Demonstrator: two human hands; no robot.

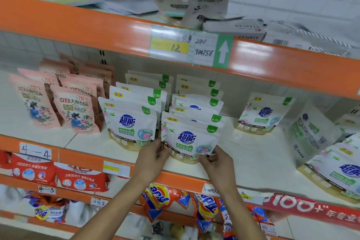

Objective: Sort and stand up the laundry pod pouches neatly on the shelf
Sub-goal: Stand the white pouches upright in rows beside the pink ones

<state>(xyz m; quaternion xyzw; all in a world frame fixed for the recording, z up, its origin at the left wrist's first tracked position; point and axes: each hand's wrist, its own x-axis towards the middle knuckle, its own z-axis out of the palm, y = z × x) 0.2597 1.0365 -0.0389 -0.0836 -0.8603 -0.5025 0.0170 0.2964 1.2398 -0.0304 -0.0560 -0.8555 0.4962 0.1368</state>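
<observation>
Pink pouches (76, 111) upright in rows at left of shelf (253, 158). Beside them, first white row (129, 122), upright. Left hand (153, 159): grip pinching lower left corner of front pouch (188, 140), standing at head of second white row, near shelf edge. Right hand (216, 163): grip pinching its lower right corner. Lone white pouch (261, 115) upright further right. Far right, leaning pouches (311, 136).
</observation>
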